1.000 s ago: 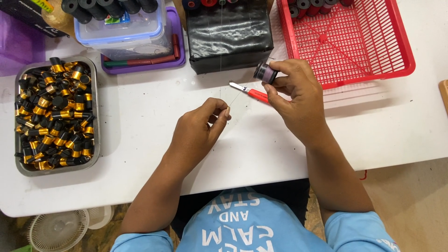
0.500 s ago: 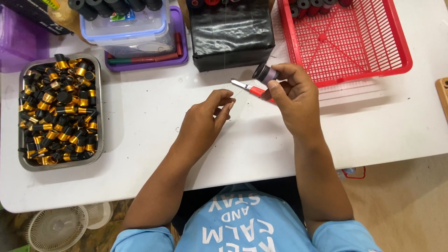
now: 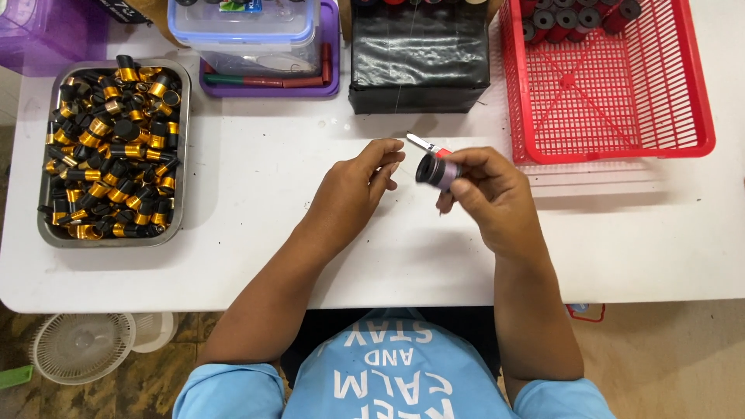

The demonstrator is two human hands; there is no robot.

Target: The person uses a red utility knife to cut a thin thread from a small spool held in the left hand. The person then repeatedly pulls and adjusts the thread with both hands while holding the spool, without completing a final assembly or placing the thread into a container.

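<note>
My right hand (image 3: 493, 198) grips a small black spool (image 3: 432, 171) wound with purple thread, its open end turned to the left. A small red-handled cutter (image 3: 425, 144) sticks out behind the same fingers. My left hand (image 3: 353, 190) hovers just left of the spool, fingertips pressed together a short gap from it. Any thread between the fingers is too fine to see. Both hands are above the white table (image 3: 256, 256).
A metal tray (image 3: 181, 155) heaped with several black and gold spools sits at the left. Behind the hands stand a black box (image 3: 419, 62), a clear lidded container (image 3: 248, 35) on a purple tray, and a red mesh basket (image 3: 613, 93) with red spools. A white fan (image 3: 81, 345) lies on the floor.
My right hand has come down and left with the spool, turning it toward my left hand. The left hand has risen slightly, and the gap between the hands has closed.
</note>
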